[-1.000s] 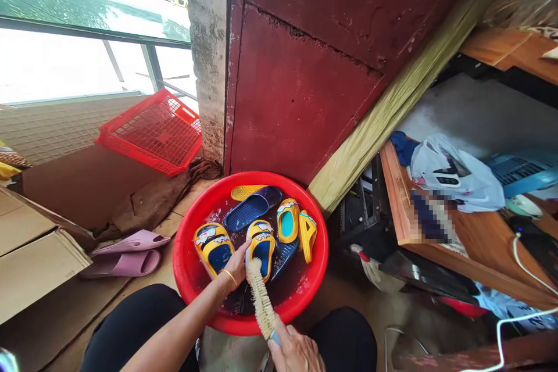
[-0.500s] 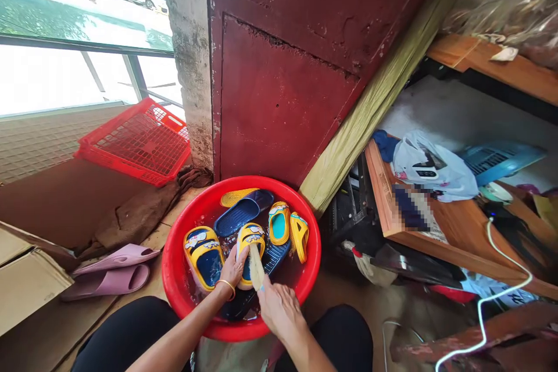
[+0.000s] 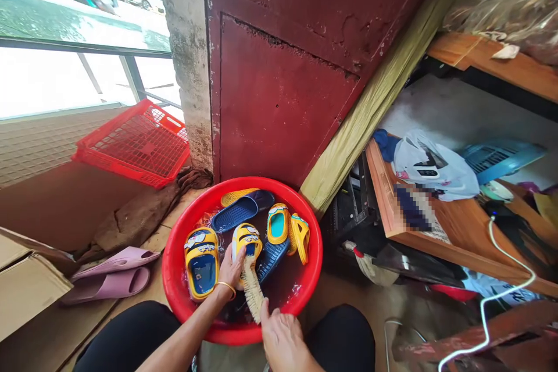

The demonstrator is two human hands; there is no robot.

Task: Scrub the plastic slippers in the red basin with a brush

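A red basin (image 3: pixel 174 270) of dark water stands between my knees, with several slippers in it. My left hand (image 3: pixel 231 270), a band at its wrist, grips a yellow sandal with a dark blue insole (image 3: pixel 247 233) by its left side. In my right hand (image 3: pixel 281 328) is a pale-bristled scrub brush (image 3: pixel 251 293), its far end at the sandal's opening. The matching yellow sandal (image 3: pixel 202 261) floats to the left. Dark blue slippers (image 3: pixel 238 213) lie behind and beneath. Two small yellow shoes, one with a turquoise insole (image 3: pixel 278 225), sit at the right.
Mauve slippers (image 3: pixel 126 282) lie on the floor left of the basin. A red plastic crate (image 3: pixel 139 142) leans near the window. Behind the basin is a dark red door (image 3: pixel 283 104). To the right, a wooden shelf (image 3: pixel 466 224) holds a white plastic bag (image 3: pixel 436 165) and a white cable (image 3: pixel 483 314).
My right hand has drawn the brush down toward me and turned it so its bristles show. The left yellow sandal has shifted slightly. A scooter with riders has appeared outside the window.
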